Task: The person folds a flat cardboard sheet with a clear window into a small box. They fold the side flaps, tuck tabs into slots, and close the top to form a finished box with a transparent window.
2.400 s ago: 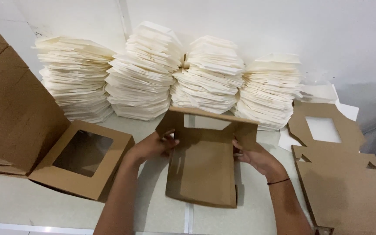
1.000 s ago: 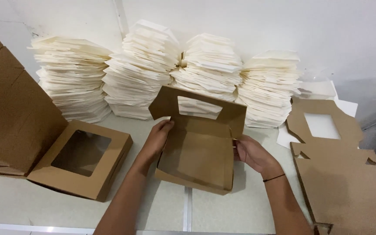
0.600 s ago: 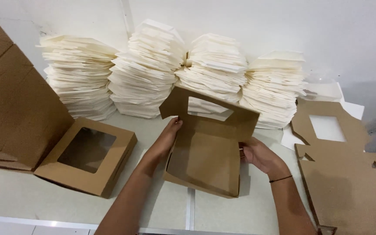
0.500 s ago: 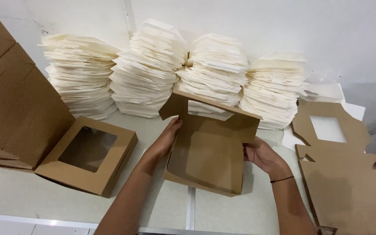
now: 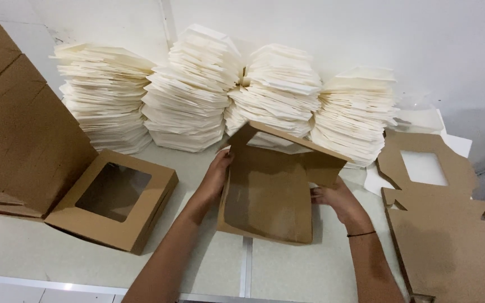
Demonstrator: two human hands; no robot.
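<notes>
A pale worktop (image 5: pixel 209 264) runs under everything, with a white wall behind it. Along the wall stand four tall stacks of cream paper sheets (image 5: pixel 197 90), side by side and touching. On the far left lies a big pile of flat brown cardboard (image 5: pixel 18 140). On the right lies another pile of flat brown box cut-outs (image 5: pixel 450 247), and the top ones have a square window hole. Near the left pile sits a finished brown box with a clear window (image 5: pixel 116 196) in its lid, closed and flat on the worktop

In the middle is the half-folded brown box (image 5: pixel 268 196), sitting between the two hands and just in front of the stacks. Its long side runs away from the person, towards the wall. The bottom part lies on the worktop and tips a little. The lid flap stands up at the far end, and its window hole shows the cream sheets behind. The inside is plain brown and has nothing in it

The left hand (image 5: pixel 217 171) presses flat on the left wall of the box, fingers up near the lid corner. The right hand (image 5: pixel 335 199) curls on the right wall, fingers pinching the edge by the side flap. Both hands touch the box, one on each side, about as close as each other
</notes>
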